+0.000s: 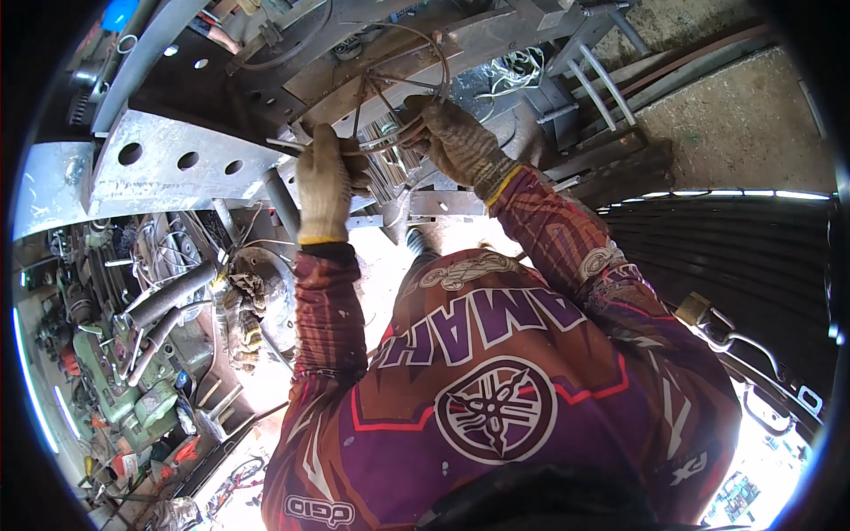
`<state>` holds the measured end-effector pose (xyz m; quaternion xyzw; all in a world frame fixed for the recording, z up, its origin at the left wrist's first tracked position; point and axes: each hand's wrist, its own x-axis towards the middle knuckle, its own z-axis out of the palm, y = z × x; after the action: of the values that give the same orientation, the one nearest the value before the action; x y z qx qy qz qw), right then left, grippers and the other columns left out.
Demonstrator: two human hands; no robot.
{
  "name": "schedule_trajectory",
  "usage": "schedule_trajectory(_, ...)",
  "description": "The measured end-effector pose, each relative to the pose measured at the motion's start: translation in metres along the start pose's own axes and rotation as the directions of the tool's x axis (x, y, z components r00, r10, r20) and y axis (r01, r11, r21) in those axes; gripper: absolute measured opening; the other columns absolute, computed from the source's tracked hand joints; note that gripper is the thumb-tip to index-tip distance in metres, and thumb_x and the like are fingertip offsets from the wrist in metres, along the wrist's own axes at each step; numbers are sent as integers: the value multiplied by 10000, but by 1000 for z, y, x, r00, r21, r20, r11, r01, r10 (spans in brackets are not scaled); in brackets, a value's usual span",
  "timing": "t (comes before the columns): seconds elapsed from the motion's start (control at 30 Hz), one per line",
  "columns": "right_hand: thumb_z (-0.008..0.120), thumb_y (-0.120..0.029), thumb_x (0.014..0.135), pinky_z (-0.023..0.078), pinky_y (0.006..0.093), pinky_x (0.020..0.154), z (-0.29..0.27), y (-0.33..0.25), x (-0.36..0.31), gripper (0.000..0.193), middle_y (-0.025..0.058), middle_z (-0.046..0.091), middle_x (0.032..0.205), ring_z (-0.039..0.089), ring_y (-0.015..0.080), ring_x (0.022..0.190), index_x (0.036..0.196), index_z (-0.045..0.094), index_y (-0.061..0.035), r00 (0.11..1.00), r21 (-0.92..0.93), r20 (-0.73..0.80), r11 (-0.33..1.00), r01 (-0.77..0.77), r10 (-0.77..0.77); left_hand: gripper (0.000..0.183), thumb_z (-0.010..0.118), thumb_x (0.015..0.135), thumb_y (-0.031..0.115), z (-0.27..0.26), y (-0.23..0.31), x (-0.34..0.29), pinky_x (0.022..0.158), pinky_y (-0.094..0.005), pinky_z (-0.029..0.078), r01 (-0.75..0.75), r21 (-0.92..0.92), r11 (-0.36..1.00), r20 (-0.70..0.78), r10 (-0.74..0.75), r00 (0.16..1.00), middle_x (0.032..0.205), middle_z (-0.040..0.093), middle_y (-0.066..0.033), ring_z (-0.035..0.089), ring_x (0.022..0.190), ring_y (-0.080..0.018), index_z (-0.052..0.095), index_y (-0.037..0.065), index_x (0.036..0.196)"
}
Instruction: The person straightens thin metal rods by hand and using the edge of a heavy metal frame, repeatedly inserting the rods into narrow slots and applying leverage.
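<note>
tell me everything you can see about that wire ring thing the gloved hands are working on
The wire guard is a thin, rusty-brown metal hoop with a few straight spokes running to a hub. It stands tilted against the steel frame, above a ribbed silver part. The right hand holds its lower rim; the left hand grips a thin rod by its lower left edge. Both wear knitted work gloves.

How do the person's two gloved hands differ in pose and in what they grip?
The left hand is upright, fist closed around a thin metal rod, its back to the camera. The right hand reaches higher and further forward, tilted, fingers hooked on the wire ring. Both wear dirty knit work gloves with yellow cuffs.
</note>
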<state>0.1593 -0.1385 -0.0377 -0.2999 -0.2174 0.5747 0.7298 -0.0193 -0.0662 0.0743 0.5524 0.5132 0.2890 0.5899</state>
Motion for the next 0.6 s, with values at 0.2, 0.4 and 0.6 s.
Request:
schedule_trajectory(0.2,721,-441,905,577,306,758,16,13,6,544,113,666,977,676,193,794,1170,575,11,979,-120,-183,990,73,-94,570,509,971,540,-21,9,27,362,-283,440,48,165,985,28,-53,998,606,560,-52,545,427,-147,625,-7,861)
schedule_trajectory(0.4,685,-448,929,579,335,805,10,-2,-7,604,131,673,1020,681,212,898,1258,553,40,999,31,4,999,40,-40,535,530,989,523,-17,-19,-5,386,-292,465,83,-28,996,64,-81,995,633,576,-56,551,436,-168,628,6,892)
schedule_trajectory(0.6,655,-539,913,539,415,953,-4,-16,-11,682,125,679,1148,662,239,1068,1312,549,4,996,71,59,995,-70,65,530,483,1019,494,12,3,-38,438,-287,473,17,-149,989,136,3,991,648,600,-83,563,470,-166,608,-7,899)
